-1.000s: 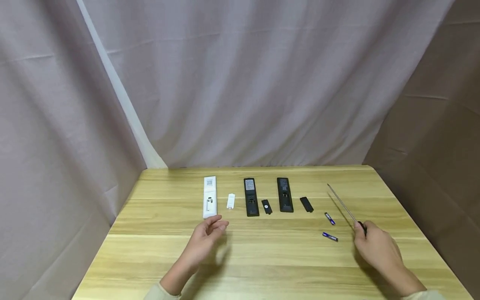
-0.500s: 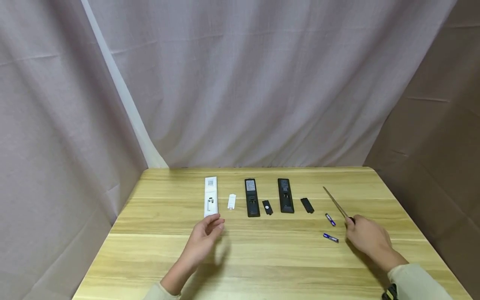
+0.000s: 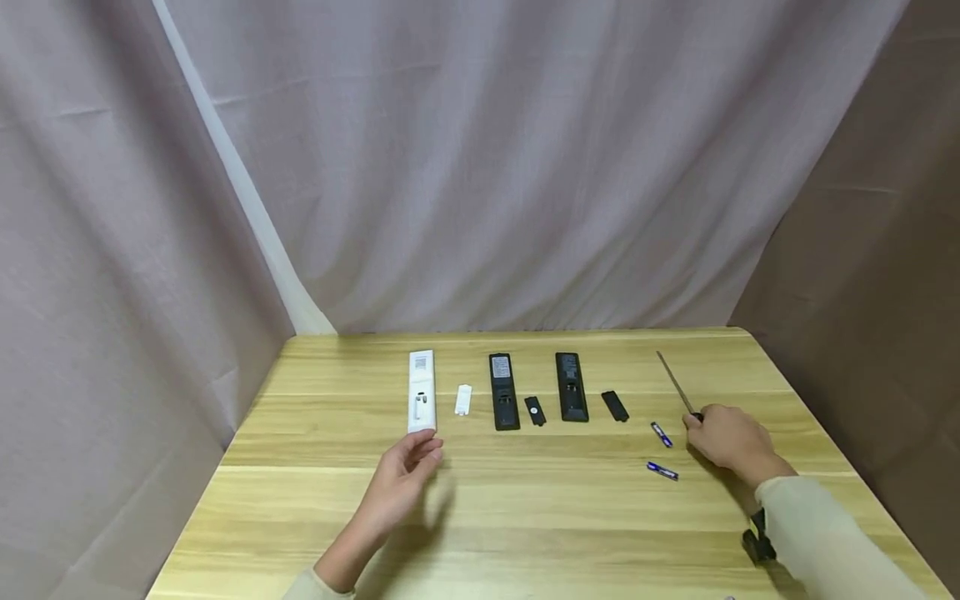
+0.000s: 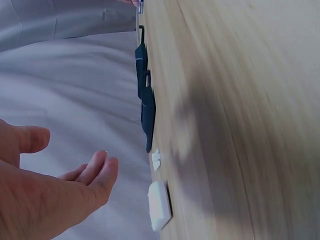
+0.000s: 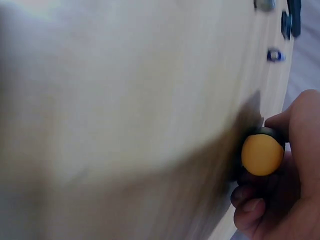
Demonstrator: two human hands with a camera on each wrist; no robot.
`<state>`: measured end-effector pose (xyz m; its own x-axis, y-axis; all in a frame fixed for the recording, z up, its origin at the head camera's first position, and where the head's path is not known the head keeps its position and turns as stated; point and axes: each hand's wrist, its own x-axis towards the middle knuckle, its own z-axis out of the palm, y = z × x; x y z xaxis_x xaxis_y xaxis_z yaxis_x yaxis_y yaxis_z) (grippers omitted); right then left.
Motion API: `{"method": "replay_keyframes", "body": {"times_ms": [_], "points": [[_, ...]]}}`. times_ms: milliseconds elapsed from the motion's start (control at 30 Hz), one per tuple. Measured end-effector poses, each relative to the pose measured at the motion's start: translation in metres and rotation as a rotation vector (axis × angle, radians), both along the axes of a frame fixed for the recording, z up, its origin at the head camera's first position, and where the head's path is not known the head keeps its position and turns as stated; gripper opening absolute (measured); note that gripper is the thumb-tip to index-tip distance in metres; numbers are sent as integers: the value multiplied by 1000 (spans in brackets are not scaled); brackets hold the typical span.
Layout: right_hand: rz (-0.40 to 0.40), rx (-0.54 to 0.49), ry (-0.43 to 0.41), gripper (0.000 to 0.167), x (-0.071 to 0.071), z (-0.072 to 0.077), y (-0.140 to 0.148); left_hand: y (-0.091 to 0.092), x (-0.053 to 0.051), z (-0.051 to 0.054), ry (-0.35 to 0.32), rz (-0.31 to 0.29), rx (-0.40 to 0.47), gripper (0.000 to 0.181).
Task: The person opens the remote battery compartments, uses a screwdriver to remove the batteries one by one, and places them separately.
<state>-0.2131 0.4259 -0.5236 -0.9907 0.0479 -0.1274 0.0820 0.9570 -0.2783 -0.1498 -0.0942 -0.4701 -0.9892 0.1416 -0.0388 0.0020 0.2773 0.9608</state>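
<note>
My right hand (image 3: 731, 437) grips a screwdriver (image 3: 677, 385) by its dark handle, the long thin shaft pointing away over the table. The handle's round yellow end (image 5: 262, 155) shows in the right wrist view. Close to that hand lie two blue batteries (image 3: 662, 434). My left hand (image 3: 401, 475) holds nothing; its fingers are loosely bent above the table. Just beyond them lies a white remote control (image 3: 422, 375), its back up and battery compartment uncovered. Beside the remote is a small white battery cover (image 3: 463, 400).
Farther right lie two black remote controls, the middle one (image 3: 505, 408) and the right one (image 3: 572, 392), backs up. Each has a black battery cover at its right: one cover (image 3: 535, 410) with a white dot, one plain cover (image 3: 615, 406). Curtains (image 3: 510, 167) enclose the wooden table (image 3: 525, 517).
My right hand has moved forward and a little left with the screwdriver, bringing the sleeve and wrist camera into view. My left hand has shifted slightly left.
</note>
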Motion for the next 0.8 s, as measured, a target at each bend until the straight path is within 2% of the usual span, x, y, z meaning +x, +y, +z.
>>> {"method": "replay_keyframes", "body": {"times_ms": [133,267,433,800], "points": [[-13,-19,-43,56,-15,7,15,-1,-1,1,3,27,34,41],[-36,-53,-103,59,-24,11,24,-2,-3,1,10,34,54,41],[-30,-74,-126,59,-34,11,23,-6,-3,2,20,32,44,41],[-3,-62,-126,76,-44,7,20,-13,-3,2,6,41,37,42]]}}
